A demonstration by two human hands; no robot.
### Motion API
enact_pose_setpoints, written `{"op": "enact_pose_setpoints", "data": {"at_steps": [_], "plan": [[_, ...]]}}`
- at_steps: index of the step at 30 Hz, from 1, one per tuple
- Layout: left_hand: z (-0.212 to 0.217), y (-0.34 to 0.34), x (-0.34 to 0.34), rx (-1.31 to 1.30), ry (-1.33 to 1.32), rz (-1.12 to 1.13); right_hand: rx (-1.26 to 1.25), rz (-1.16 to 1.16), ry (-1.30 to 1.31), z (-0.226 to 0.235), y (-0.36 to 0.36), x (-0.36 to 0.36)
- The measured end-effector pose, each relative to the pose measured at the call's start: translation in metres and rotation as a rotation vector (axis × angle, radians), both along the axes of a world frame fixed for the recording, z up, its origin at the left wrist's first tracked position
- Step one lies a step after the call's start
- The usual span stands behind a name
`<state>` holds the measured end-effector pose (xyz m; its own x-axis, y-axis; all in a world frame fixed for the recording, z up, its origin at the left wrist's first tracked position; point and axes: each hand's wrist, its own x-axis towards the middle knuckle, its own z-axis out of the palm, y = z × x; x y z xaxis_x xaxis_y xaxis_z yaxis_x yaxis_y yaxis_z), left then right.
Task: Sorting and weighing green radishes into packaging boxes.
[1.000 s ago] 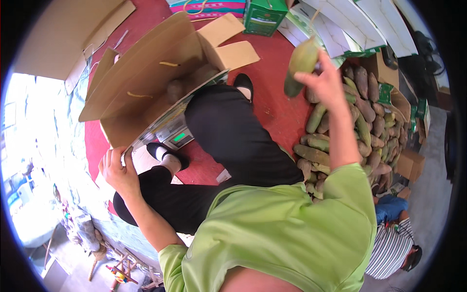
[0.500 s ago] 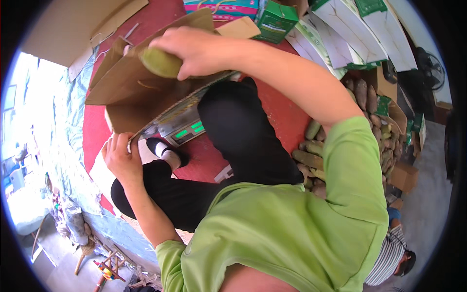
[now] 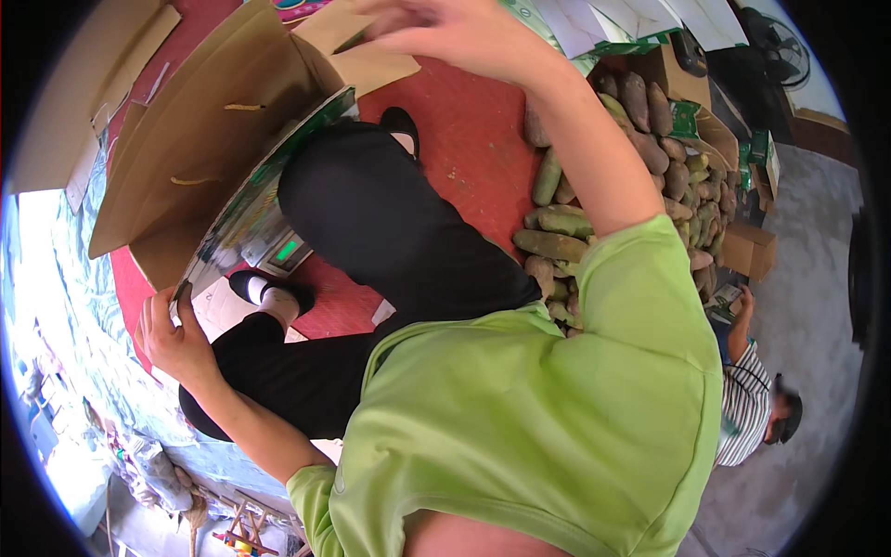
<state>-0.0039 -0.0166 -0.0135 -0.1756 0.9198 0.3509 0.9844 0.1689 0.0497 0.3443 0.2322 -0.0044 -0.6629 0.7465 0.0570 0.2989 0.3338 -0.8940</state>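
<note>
An open cardboard box (image 3: pixel 204 102) with rope handles stands tilted before me, brown inside with a green-printed outer side. My left hand (image 3: pixel 176 339) pinches the box's near corner. At the top edge of the view, my right hand (image 3: pixel 445 32) reaches over a light cardboard flap (image 3: pixel 371 70), with thumb and fingers apart. Part of that hand is cut off by the frame, and no fruit shows in it. Beside the box, partly behind it, is a scale with a lit green display (image 3: pixel 288 249). The box's bottom is hidden from me.
A heap of long green and purple-brown fruits or tubers (image 3: pixel 557 243) lies right on the red floor covering (image 3: pixel 464 139). White and green cartons (image 3: pixel 613 19) stand behind it. A fan (image 3: pixel 778 46) and a person in a striped top (image 3: pixel 742 413) are far right. Plastic sheeting (image 3: pixel 102 362) lies left.
My right hand moved right and up, away from the box opening; the green oblong piece it held no longer shows. My left hand and the box shifted lower left in view.
</note>
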Motion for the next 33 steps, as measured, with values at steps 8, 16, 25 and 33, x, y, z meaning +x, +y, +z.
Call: {"op": "enact_pose_setpoints", "data": {"at_steps": [8,16,25,33], "plan": [[0.002,0.0,0.005,0.022,0.003,0.044,-0.048,-0.176,-0.987,-0.249,-0.117,0.206],[-0.007,0.006,0.0,0.046,-0.023,0.032,-0.17,-0.154,-1.455,-0.288,-0.23,0.245],[0.004,0.008,0.007,0.008,-0.044,0.044,-0.282,0.013,-1.576,-0.277,-0.216,0.237],[0.011,0.002,0.01,0.004,-0.09,0.072,-0.158,-0.267,-1.349,-0.254,-0.192,0.25]]}}
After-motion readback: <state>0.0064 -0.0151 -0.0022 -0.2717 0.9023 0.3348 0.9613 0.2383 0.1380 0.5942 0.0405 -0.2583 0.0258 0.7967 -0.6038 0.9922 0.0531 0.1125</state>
